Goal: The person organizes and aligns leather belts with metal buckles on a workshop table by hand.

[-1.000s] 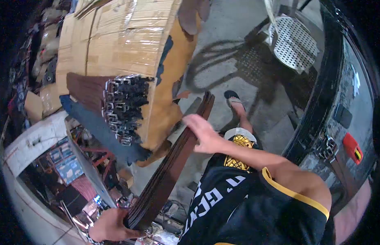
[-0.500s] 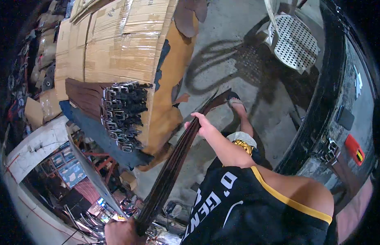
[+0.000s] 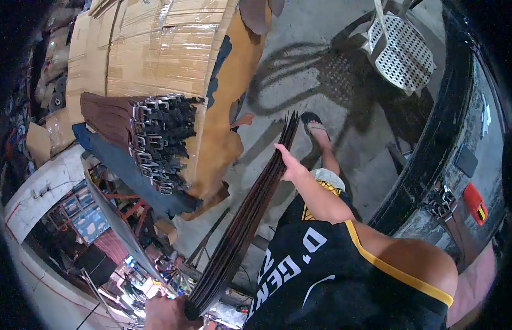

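Observation:
A long bundle of dark brown leather straps (image 3: 239, 231) stretches diagonally across the middle of the view, held between my two hands. My right hand (image 3: 289, 164) is closed around it near the far end, where the strap tips stick out and spread slightly apart. At the lower left, my left hand (image 3: 167, 312) grips the near end, its fingers partly hidden. Left of the bundle, a stack of brown belts (image 3: 110, 118) with metal buckles (image 3: 159, 137) lies on the cardboard-covered table.
Cardboard (image 3: 162, 60) covers the table, with tan leather (image 3: 225, 132) along its edge. A white plastic chair (image 3: 404, 52) stands at the upper right. On the right-hand ledge are a red object (image 3: 475, 204), a dark flat case (image 3: 466, 160) and a buckled belt (image 3: 458, 236).
My right hand has shifted slightly to the right along with the bundle. The far strap ends, drooping toward the foot before, now point up more straight, and the bundle shows broader.

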